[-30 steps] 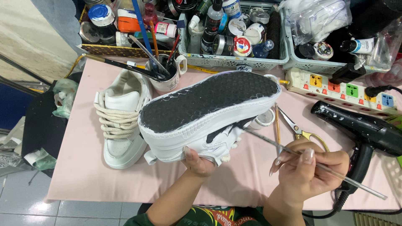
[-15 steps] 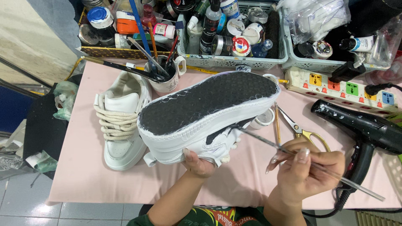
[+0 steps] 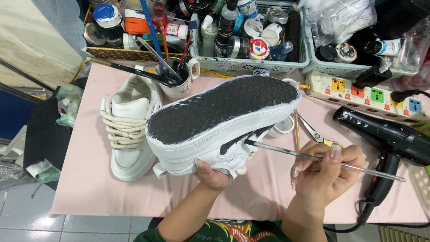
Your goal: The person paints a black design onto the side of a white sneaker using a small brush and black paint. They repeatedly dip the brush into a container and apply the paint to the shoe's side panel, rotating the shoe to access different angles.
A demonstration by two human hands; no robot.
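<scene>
My left hand (image 3: 214, 175) grips a white sneaker (image 3: 197, 143) from below, holding it on its side with the black sole (image 3: 224, 107) turned up. My right hand (image 3: 327, 168) pinches a thin paintbrush (image 3: 286, 153) with a long metal handle. The brush tip touches the black side stripe (image 3: 235, 143) of the held shoe. A second white sneaker (image 3: 130, 130) with thick cream laces stands upright on the pink table (image 3: 89, 192) to the left.
A mug of brushes (image 3: 177, 80) stands behind the shoes. Baskets (image 3: 251, 65) of paint bottles and jars line the back. A power strip (image 3: 367, 94), a black hair dryer (image 3: 385, 134), scissors (image 3: 316, 134) and a small white pot (image 3: 283, 127) lie at right.
The brush tip has slid left along the shoe's side to the black stripe. The held shoe has barely shifted.
</scene>
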